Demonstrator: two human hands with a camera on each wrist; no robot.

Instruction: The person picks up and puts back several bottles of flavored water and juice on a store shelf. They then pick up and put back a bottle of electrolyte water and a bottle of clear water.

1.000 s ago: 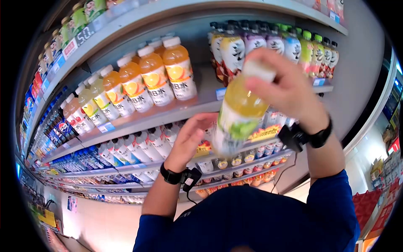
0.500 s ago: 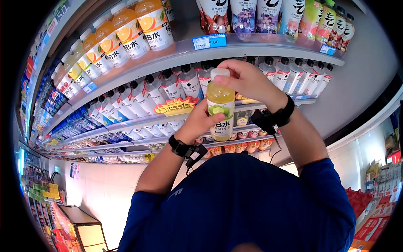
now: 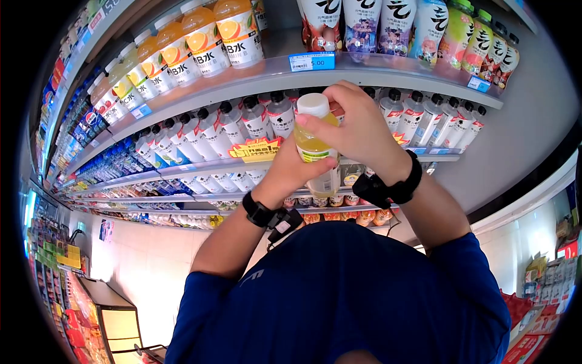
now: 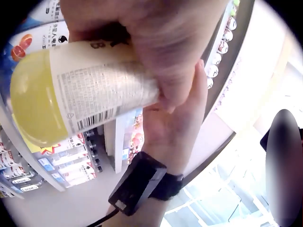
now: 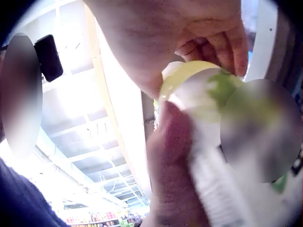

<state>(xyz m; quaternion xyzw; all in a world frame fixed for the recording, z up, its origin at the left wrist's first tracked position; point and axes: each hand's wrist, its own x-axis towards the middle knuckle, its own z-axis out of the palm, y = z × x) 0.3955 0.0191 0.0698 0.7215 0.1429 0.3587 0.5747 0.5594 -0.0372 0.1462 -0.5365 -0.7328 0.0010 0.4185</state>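
Note:
Both hands have the same bottle of yellow drink [image 3: 310, 144], close in front of the shelves. My left hand [image 3: 290, 173] grips its lower body, with the thumb laid across the label. The right hand [image 3: 367, 130] holds it near the neck, thumb just under the white cap [image 3: 313, 104]. In the left wrist view the bottle's base and the barcode side of its label [image 4: 102, 90] show beyond the left hand [image 4: 165, 42]. In the right wrist view the yellow shoulder lies by the right hand's curled fingers, with a thumb [image 5: 175, 137] on the label.
Orange drink bottles [image 3: 236, 36] line the upper shelf at left, with several patterned bottles [image 3: 397, 24] to the right of them. Black-capped bottles [image 3: 412, 115] fill the shelf below. A blue price tag [image 3: 312, 61] sits on the shelf edge, and a yellow promotion sign [image 3: 254, 149] hangs lower.
The right hand has brought the bottle down and closer to upright, and the left hand has come to grip it. Since half a second ago the bottle has turned, its front label facing away more.

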